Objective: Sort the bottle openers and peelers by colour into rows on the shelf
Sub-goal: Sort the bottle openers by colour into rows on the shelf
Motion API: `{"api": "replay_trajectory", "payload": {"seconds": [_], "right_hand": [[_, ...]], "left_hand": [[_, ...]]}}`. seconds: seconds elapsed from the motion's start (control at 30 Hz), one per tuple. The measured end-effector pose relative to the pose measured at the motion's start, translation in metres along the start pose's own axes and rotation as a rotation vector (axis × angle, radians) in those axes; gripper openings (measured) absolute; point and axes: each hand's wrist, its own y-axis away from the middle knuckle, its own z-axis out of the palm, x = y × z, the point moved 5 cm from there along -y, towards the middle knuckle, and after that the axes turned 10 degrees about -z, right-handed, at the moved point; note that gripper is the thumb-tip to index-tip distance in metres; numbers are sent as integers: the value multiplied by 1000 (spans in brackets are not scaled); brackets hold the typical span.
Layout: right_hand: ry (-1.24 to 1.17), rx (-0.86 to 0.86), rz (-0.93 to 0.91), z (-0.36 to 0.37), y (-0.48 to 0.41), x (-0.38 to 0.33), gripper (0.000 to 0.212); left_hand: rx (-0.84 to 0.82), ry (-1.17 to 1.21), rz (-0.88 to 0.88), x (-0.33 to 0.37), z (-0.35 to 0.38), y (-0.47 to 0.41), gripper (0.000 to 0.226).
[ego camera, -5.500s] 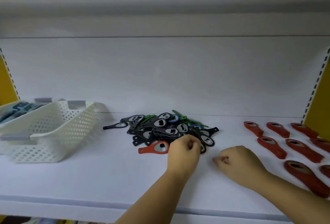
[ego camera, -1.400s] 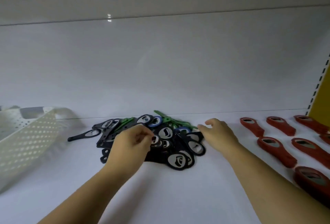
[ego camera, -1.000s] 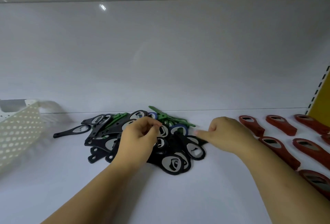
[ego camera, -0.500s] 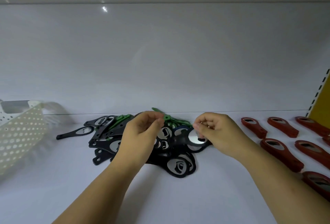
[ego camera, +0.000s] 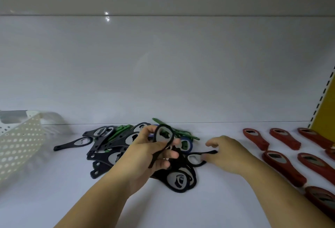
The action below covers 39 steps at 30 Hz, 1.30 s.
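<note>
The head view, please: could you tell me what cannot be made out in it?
Head view:
Pile: the left hand and its held black opener cover the middle, so no count.
White basket: cut off by the left edge; contents hidden by its wall.
Red openers: rows run past the right edge.
Right hand: blurred; whether it grips the lying black opener is unclear.

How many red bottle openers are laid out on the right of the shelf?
7 red bottle openers: three in the back row; two in the middle, plus one cut by the right edge; one nearest. More may lie outside view.
</note>
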Motion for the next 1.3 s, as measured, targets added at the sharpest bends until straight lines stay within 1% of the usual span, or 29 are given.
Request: {"api": "replay_trajectory", "payload": {"seconds": [0.03, 0.07, 0.13, 0.17, 0.23, 0.3, 0.33, 0.4, 0.47, 0.5, 0.53, 0.6, 0.67, 0.73, 0.77, 0.83, 0.9, 0.93, 1.0, 1.03, 1.07, 1.1, 1.17, 1.23, 1.3], "right_hand": [[-10, -33, 16, 1, 1, 1, 47], [-23, -33, 10, 1, 1, 0, 43], [-43, -5, -19, -1, 1, -2, 26], [-57, -1, -23, -1, 1, -2, 24], [-97, 13, -16, -2, -1, 0, 26], [-132, 43, -15, -4, -2, 2, 26], [-158, 61, -15, -4, -2, 2, 25], [-217, 113, -20, -9, -3, 0, 24], [-327, 213, -18, -16, -2, -3, 23], [-422, 258, -13, -19, -1, -6, 24], [-533, 276, -11, -19, 1, -11, 25], [-723, 215, -33, -11, 5, -26, 25], [-848, 106, -94, 3, 10, -45, 22], [-894, 66, -141, 14, 14, -61, 19], [-876, 78, -155, 17, 16, -66, 20], [-775, 111, -192, 17, 17, -70, 24], [-717, 123, -229, 14, 16, -69, 26], [-701, 158, -230, 10, 14, -64, 28], [-641, 298, -172, -2, 6, -45, 31], [-595, 354, -124, -7, 2, -33, 30], [-545, 372, -69, -10, -2, -21, 28], [-488, 349, -19, -9, -5, -10, 28], [-336, 235, 20, 2, -9, 1, 32], [-213, 161, -26, 11, -8, -4, 39], [-217, 136, -82, 12, -3, -16, 43]], "left_hand": [[26, 32, 22, 1, -3, -1, 23], [52, 60, 50, 3, -5, -2, 26], [70, 127, 79, 4, -9, -3, 30], [65, 163, 77, 4, -11, -5, 35], [47, 229, 69, 3, -13, -8, 45], [41, 300, 65, 1, -14, -12, 48], [50, 335, 64, 0, -14, -14, 45], [78, 390, 57, -1, -14, -14, 33], [131, 373, 43, -3, -13, -12, 18], [168, 344, 31, -4, -13, -11, 16], [197, 327, 24, -6, -12, -11, 20], [195, 333, 26, -9, -5, -10, 31], [108, 271, 33, -13, 3, -12, 45], [-1, 138, 9, -18, 13, -11, 60], [-34, 86, 3, -19, 16, -10, 61], [-24, 53, 15, -17, 15, -9, 46], [38, 156, 0, -16, 10, -10, 26], [64, 249, -20, -16, 8, -11, 23], [89, 384, -30, -14, 6, -11, 25], [94, 411, -26, -12, 5, -10, 25], [102, 425, -29, -11, 4, -9, 24], [113, 427, -40, -10, 3, -8, 22], [130, 404, -79, -12, 0, -7, 20], [112, 391, -104, -14, -2, -8, 23], [79, 406, -107, -14, -3, -10, 28]]}}
